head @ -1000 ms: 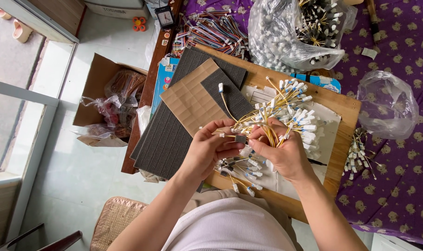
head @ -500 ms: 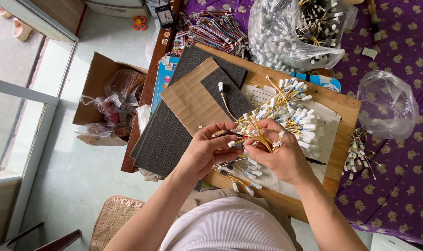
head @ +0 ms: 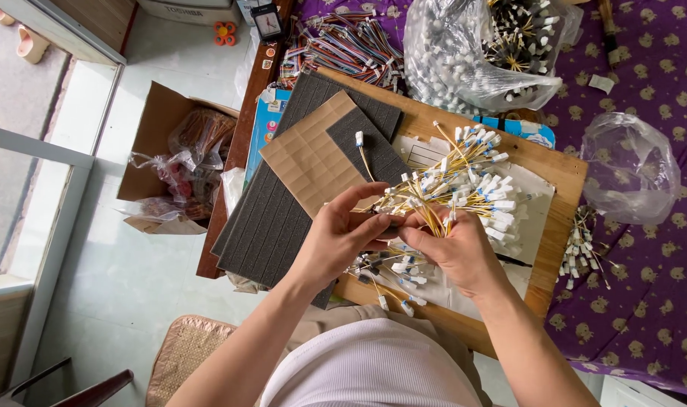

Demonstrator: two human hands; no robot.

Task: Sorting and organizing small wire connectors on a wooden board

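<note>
Nearest the camera: person's torso in a white ribbed top, both forearms reaching forward over a wooden board (head: pixel 558 203) that lies across the lap.

Left hand (head: pixel 342 235): fingers curled, thumb and forefinger pinched on the near ends of a bundle of yellow wires (head: pixel 453 188) with white connectors. Right hand (head: pixel 456 249): fingers closed around the same bundle from the other side, touching the left hand's fingertips. The bundle fans out away from the hands, up and to the right, above the board. Whether each hand grips one wire or several: cannot tell.

Just below the hands: a smaller loose pile of wires (head: pixel 392 275) with white plugs lies on white paper (head: pixel 536 211) on the board.

Left of the hands: a tan gridded sheet (head: pixel 309 154) overlaps dark grey foam sheets (head: pixel 272 222); a single wire (head: pixel 362 151) lies on them.

Right of board: small wire cluster (head: pixel 581 249) and an empty clear bag (head: pixel 630 166) on purple patterned cloth (head: pixel 660 301).

Farther: large clear bag (head: pixel 472 53) filled with more connector wires; multicoloured wire bundles (head: pixel 336 41) beside it.

Far left, on the floor: open cardboard box (head: pixel 159 139) holding plastic bags.
</note>
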